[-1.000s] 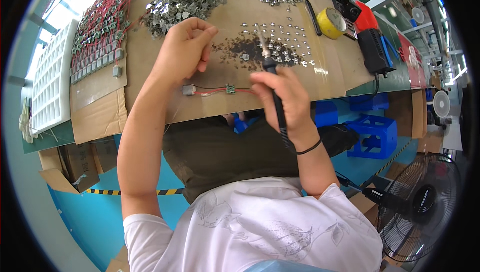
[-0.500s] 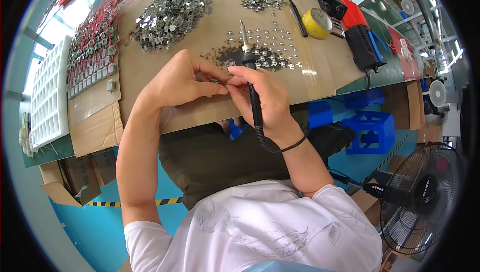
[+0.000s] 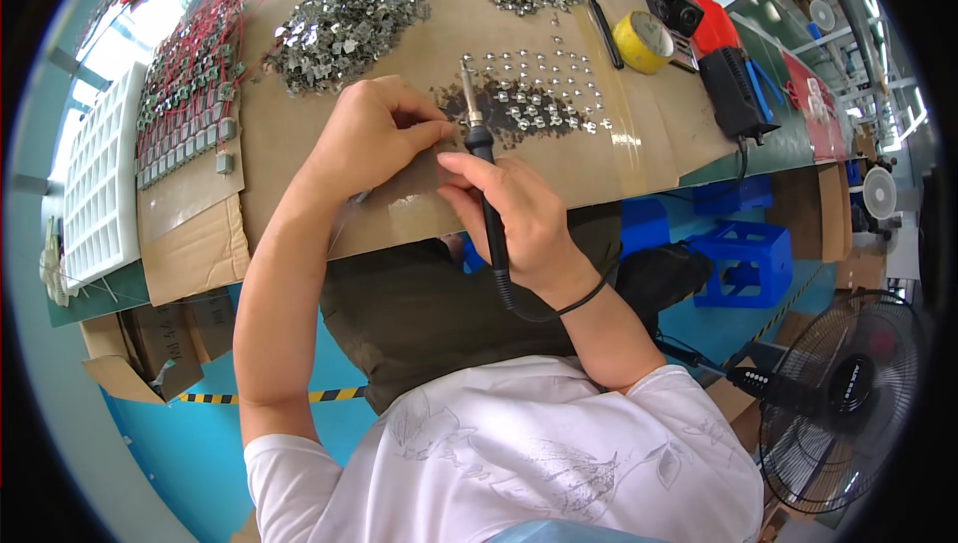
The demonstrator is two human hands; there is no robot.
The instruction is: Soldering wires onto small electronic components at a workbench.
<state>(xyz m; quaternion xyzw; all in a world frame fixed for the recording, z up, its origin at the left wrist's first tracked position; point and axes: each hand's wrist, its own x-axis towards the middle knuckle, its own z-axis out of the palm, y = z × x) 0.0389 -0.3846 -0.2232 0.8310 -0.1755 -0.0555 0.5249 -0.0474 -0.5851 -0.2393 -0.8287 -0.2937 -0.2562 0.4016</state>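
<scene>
The right hand grips a soldering iron, tip pointing away from the person, above the cardboard sheet on the counter, near rows of small metal pieces. The left hand is just beside it, thumb and forefinger together; whether they pinch anything, I cannot tell. Metal plates lie heaped beyond.
</scene>
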